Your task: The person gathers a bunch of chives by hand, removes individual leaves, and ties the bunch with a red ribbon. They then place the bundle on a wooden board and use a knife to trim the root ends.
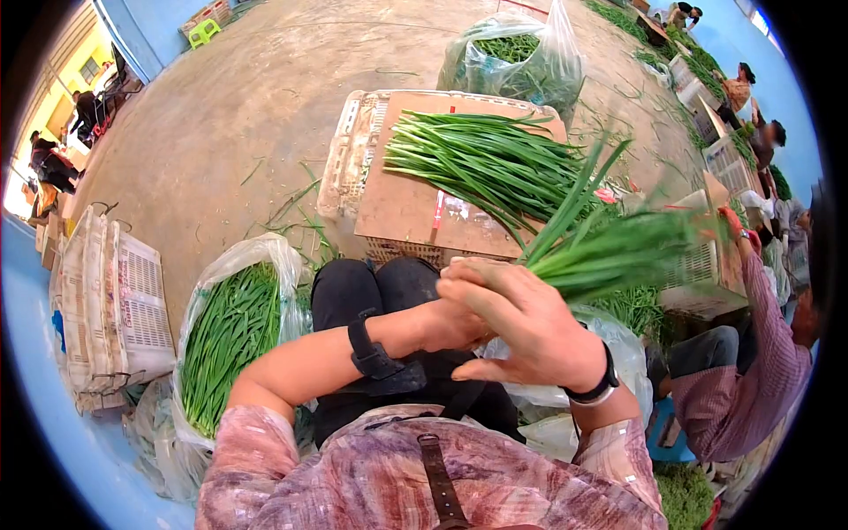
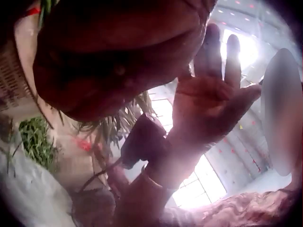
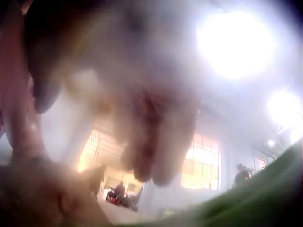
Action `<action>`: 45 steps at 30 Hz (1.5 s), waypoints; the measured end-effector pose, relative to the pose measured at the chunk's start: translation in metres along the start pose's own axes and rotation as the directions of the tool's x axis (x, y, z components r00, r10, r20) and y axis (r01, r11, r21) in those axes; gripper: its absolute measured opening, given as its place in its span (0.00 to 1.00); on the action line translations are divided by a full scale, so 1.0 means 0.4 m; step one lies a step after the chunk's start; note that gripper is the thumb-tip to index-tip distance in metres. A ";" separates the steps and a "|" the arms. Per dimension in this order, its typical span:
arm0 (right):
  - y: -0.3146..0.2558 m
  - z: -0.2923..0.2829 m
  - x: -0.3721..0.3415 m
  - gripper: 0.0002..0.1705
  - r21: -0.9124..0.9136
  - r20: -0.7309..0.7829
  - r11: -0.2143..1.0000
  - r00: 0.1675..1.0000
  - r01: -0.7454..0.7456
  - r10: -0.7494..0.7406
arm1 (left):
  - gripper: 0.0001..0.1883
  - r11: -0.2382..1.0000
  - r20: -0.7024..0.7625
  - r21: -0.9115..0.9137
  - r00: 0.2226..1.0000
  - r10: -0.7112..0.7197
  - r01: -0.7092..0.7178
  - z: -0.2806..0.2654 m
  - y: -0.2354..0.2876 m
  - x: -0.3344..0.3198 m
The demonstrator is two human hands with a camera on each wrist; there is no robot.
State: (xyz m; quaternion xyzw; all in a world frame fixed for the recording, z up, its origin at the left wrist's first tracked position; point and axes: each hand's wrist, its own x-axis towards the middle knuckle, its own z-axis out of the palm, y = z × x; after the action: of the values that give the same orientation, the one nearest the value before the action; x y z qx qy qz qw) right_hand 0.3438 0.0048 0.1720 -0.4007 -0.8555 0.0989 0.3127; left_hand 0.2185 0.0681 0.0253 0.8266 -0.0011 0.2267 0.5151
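Green and long-leaved, the bunch of stems (image 1: 601, 261) rises from the left hand (image 1: 452, 325), whose fingers seem curled round its base, though mostly hidden, probably freeing the right hand (image 1: 534, 331), fingers straight, thumb apart. Farther off, a brown cardboard sheet (image 1: 397, 212) tops a cream plastic crate (image 1: 340, 172), likely as a flat surface for the aligned, leafy green pile (image 1: 481, 159). The bunch fans rightward, blurred toward its tips.

Nothing readable; red lettering (image 1: 129, 296) on pale crate (image 1: 152, 311) illegible.

Green stool (image 1: 204, 33) near blue wall (image 1: 162, 28); pale crates (image 1: 113, 305) stacked.
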 end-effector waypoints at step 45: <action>0.869 0.234 0.416 0.20 -0.627 0.284 0.680 0.701 -0.381 0.655 | 0.16 0.192 -0.007 -0.905 0.440 -0.898 0.378 -0.391 -0.426 0.133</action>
State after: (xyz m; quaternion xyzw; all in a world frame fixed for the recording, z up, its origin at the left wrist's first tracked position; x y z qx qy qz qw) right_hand 0.4227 0.3658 0.0285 -0.6644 -0.7417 0.0474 -0.0780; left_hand 0.2480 0.2937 -0.0426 0.2946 0.4118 0.1696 0.8455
